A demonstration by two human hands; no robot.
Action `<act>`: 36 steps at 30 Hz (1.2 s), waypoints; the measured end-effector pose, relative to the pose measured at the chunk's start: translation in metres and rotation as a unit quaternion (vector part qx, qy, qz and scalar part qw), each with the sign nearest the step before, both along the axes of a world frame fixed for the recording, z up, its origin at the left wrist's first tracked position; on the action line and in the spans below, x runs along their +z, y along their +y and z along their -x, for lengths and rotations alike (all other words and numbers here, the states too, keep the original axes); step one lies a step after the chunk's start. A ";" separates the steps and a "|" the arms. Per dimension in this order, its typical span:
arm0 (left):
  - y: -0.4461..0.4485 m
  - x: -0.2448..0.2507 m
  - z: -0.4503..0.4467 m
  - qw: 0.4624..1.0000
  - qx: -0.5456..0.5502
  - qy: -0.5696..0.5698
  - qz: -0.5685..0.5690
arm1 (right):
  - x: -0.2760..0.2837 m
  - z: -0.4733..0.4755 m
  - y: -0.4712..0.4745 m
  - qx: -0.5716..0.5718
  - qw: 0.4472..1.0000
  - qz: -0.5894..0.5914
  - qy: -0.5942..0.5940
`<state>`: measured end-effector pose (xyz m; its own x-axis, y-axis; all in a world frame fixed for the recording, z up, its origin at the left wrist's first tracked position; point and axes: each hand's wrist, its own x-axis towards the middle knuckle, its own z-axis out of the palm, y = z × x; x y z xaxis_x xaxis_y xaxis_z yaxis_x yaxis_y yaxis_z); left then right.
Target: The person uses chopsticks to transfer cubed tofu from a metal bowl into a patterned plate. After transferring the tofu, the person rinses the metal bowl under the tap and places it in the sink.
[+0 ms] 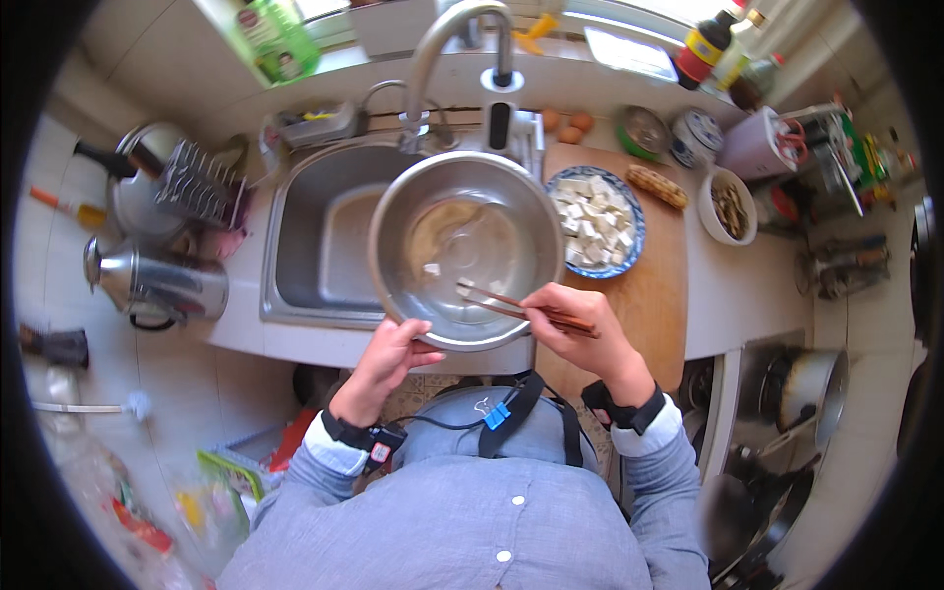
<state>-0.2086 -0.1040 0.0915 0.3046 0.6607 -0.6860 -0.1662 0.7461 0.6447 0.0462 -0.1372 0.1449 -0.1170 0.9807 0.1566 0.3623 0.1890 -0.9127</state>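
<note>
My left hand (396, 355) grips the near-left rim of a wide stainless steel bowl (394, 221), held at the right side of the sink. Shallow, slightly cloudy liquid lies in it with a few white cubes, one of them a tofu-like cube (432, 270) left of the middle. In my right hand (579, 324) is a pair of wooden chopsticks (509, 304), their tips inside the bowl at a white cube (464, 290). Right of the bowl, a blue-patterned plate (639, 243) holds a heap of white tofu-like cubes (594, 221) on a wooden cutting board (627, 317).
Left of the bowl is the steel sink (310, 221), with a curved faucet (435, 59) above. A corn cob (658, 186) lies on the board; several eggs (569, 134) sit behind. A white bowl (746, 210) stands right, a metal thermos jug (162, 280) left.
</note>
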 end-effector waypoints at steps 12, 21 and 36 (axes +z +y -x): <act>0.004 -0.001 0.006 0.999 -0.027 -0.033 0.003 | 0.006 0.001 0.008 0.008 0.998 -0.016 -0.053; 0.004 0.000 0.004 0.999 -0.031 -0.038 0.002 | 0.005 -0.005 0.014 0.007 0.998 -0.010 -0.057; 0.007 -0.010 0.003 1.000 -0.007 -0.004 0.005 | -0.002 -0.052 -0.033 -0.345 0.921 -0.152 0.101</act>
